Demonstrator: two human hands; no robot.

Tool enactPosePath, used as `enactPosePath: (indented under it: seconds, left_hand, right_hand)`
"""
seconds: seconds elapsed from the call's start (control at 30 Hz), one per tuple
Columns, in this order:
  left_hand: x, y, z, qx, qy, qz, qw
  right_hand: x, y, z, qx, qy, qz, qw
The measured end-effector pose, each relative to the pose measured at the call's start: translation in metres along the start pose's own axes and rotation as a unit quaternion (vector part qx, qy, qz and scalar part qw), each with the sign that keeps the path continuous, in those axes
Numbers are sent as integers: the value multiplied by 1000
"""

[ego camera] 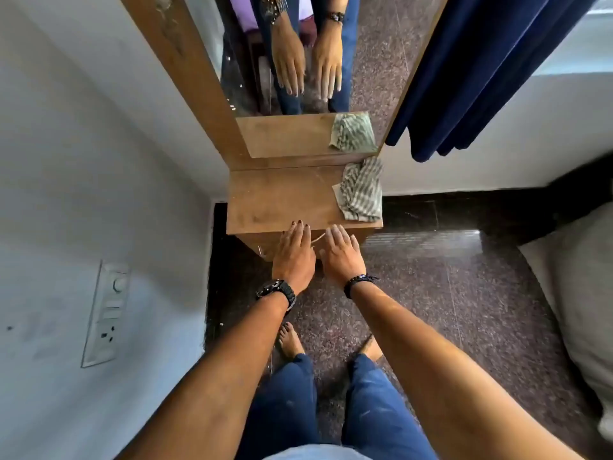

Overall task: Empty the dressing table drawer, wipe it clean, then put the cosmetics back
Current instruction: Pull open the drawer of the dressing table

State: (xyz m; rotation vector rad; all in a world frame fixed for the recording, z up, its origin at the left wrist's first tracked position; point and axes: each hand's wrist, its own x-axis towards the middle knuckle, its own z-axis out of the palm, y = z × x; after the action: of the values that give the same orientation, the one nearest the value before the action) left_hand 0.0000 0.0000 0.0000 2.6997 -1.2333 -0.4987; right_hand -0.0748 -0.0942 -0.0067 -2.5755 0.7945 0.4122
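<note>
A person stands in front of a low wooden dressing table (282,197) with both arms stretched out over its front edge. The left hand (293,252) is flat, palm down, fingers straight and close together, their tips reaching over the edge of the table top. The right hand (341,254) lies beside it, also palm down, fingers straight and slightly spread, holding nothing. Just below the two hands sits the drawer (262,242) in the table's front; it is pushed in, so what it contains cannot be seen. A thin metal handle (316,240) shows in the gap between the hands, and neither hand grips it as far as can be told.

On the table top, at the right back corner, lies a crumpled striped cloth (361,190) (grey-green and pale stripes), well apart from the hands. The mirror (298,61) behind the table repeats the cloth and both hands. A dark watch (277,290) is on the left wrist and a dark bracelet (358,282) on the right. A blue curtain (481,68) hangs to the right.
</note>
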Motion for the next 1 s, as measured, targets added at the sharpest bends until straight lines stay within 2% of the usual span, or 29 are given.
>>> enactPosePath:
  seconds: [0.2,0.43,0.63,0.73,0.87,1.0]
  left_hand:
    - [26,-44,35,-12,46,89,995]
    - [39,-58,93,-95,202,122,967]
    - [55,-68,130,-98,325,160,927]
    - [69,-76,141,-106,396,189,892]
    - [85,-87,153,-85,470,213,852]
    - [97,-88,163,-87,524,215,819]
  right_hand:
    - [34,-22,42,0,35,-17,999]
    - [62,4,109,-25,268,-80,960]
    - [89,24,147,-24,411,-133,902]
    - [101,26,159,4,471,-148,870]
    - [109,32,166,51,507,-191,839]
    - [121,38,174,50,548,-213,807]
